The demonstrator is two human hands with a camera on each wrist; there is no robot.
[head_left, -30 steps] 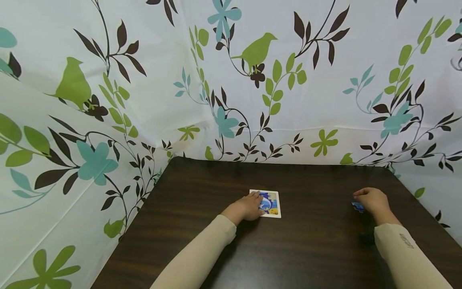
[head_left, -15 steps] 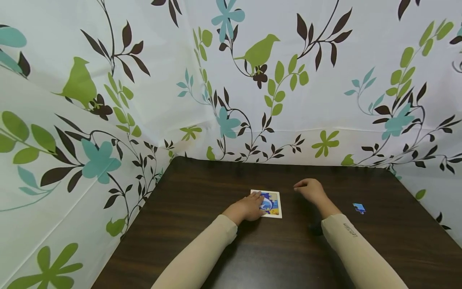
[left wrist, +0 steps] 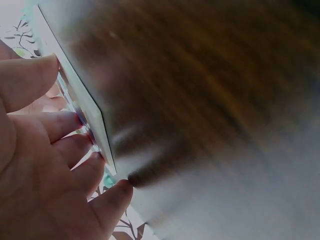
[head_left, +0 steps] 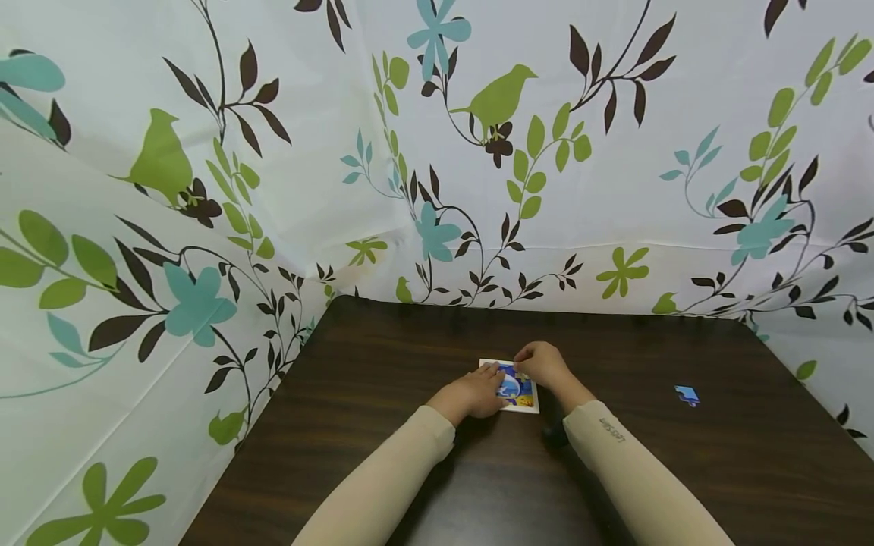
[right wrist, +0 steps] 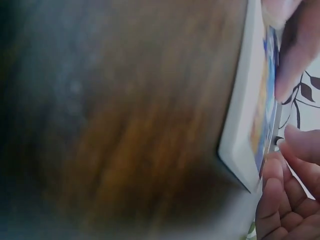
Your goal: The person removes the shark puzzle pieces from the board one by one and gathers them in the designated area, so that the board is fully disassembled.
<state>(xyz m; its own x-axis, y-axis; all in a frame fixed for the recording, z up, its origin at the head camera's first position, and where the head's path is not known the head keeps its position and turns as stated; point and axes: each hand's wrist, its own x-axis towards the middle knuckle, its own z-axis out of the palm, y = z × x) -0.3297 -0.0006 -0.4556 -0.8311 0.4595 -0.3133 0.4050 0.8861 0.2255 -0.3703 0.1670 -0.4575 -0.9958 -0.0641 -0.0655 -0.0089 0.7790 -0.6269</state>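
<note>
A small square jigsaw puzzle with a white border and a blue and yellow sea picture lies on the dark table. My left hand rests on its left side, fingers spread across the picture and border. At the upper right corner is my right hand, thumb and forefinger together and the other fingers curled. The right wrist view shows a small dark-edged puzzle piece pinched at those fingertips, mostly hidden. In the left wrist view the left fingers touch the puzzle's edge.
A loose blue puzzle piece lies apart on the table's right side. Dark wood-grain table surrounds the puzzle. A white curtain printed with birds and leaves hangs behind and to the left.
My right hand has moved left from beside the loose blue piece to the puzzle's upper right corner, uncovering that piece. The left hand has stayed on the puzzle.
</note>
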